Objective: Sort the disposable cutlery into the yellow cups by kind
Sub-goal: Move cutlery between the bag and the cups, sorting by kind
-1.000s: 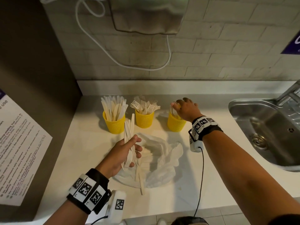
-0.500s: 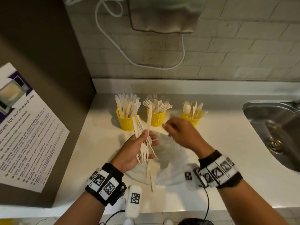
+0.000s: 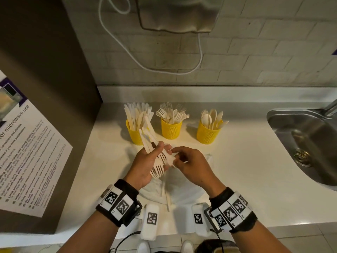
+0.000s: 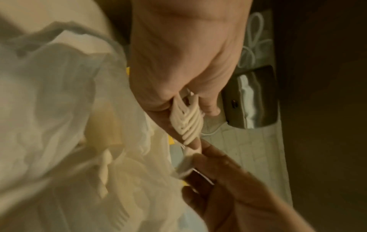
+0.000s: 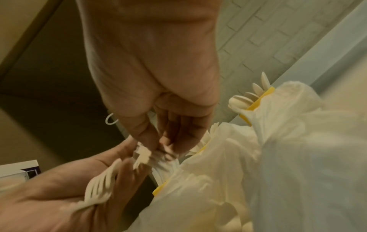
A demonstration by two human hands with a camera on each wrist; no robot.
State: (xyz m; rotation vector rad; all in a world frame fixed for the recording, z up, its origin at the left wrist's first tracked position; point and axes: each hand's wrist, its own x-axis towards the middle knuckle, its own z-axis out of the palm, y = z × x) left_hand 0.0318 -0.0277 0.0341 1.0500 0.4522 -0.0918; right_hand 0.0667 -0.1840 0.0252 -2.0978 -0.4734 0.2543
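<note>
Head view: three yellow cups [image 3: 171, 130] line the back of the worktop [image 3: 246, 170] with a sink [image 3: 310, 136] to the right, and a white plastic bag [image 3: 184, 190] lies under both hands. Left hand [image 3: 145, 166] grips a fanned bundle of forks [image 3: 158, 161], tines toward the wrist; right hand [image 3: 191, 165] pinches what looks like one piece [image 5: 143, 154] at its edge.

1. We see a steel sink [image 3: 308, 143] well right of our grip.
2. A microwave notice [image 3: 27, 152] hangs far left.
3. A white cable [image 3: 151, 68] loops on the brick wall [image 3: 255, 57] beyond.
</note>
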